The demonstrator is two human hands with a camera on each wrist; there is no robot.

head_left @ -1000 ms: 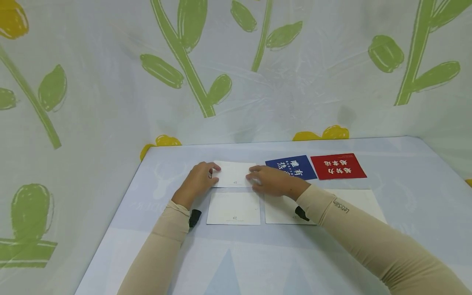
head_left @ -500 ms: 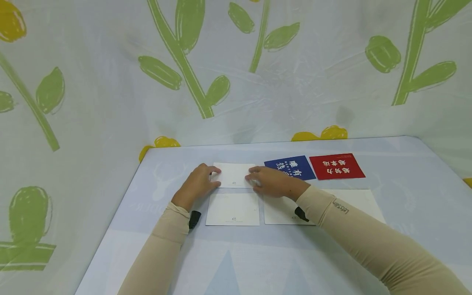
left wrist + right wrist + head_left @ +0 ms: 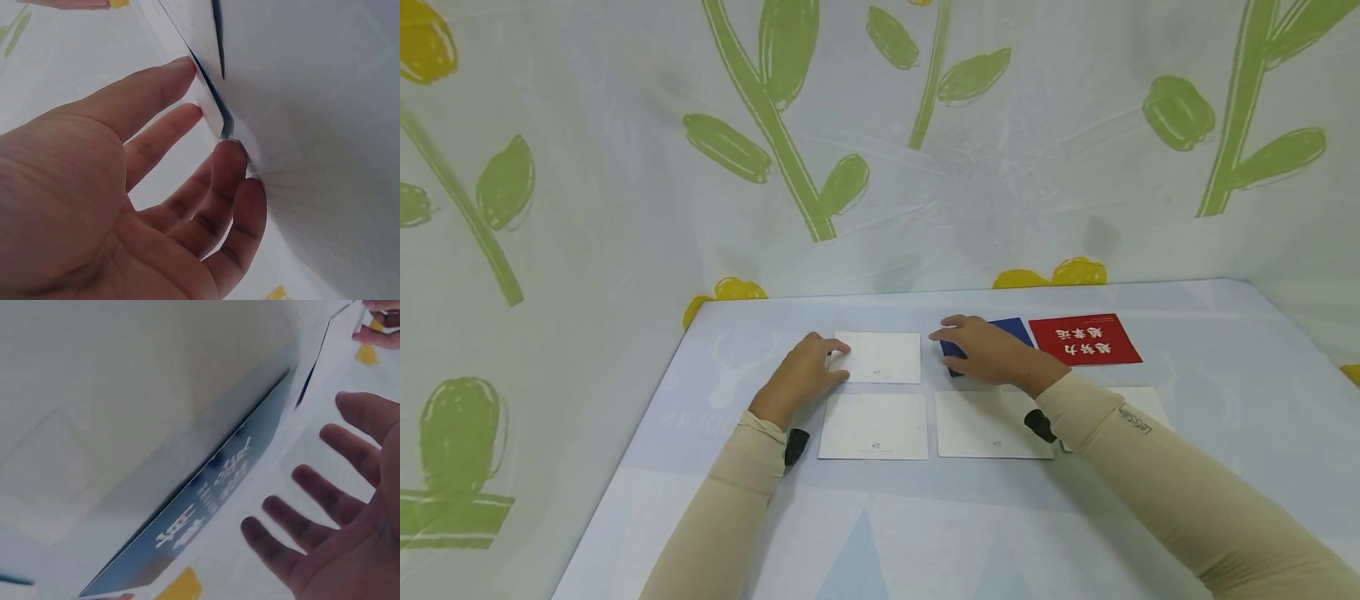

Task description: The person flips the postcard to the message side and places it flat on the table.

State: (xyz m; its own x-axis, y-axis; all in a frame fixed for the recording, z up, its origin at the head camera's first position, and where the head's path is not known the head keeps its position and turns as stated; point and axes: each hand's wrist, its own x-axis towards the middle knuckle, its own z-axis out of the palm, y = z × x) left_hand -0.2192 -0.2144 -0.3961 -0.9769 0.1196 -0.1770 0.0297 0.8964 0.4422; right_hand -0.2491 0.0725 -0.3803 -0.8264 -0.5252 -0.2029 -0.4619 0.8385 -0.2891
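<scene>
At the left edge of a white card (image 3: 883, 358) in the back row, my left hand (image 3: 799, 379) touches with thumb and fingertips. Up close in the left wrist view, the fingertips of the left hand (image 3: 187, 169) rest along the card's edge and on the tabletop. My right hand (image 3: 992, 350) hovers over a blue card (image 3: 1013, 330) with white characters, covering much of it. Spread fingers of the right hand (image 3: 325, 494), holding nothing, show beside the blue card (image 3: 206, 500) in the right wrist view.
Right of the blue card lies a red card (image 3: 1086, 340) with white characters. In the front row lie a white card (image 3: 874, 427), a second white card (image 3: 985, 425), and a third white card (image 3: 1138, 402) partly under the right sleeve. A flower-patterned sheet (image 3: 925, 208) rises behind the table.
My right hand has left the right edge of the back white card and moved right, over the blue card. The left hand stays at that white card, which lies nearly where it was.
</scene>
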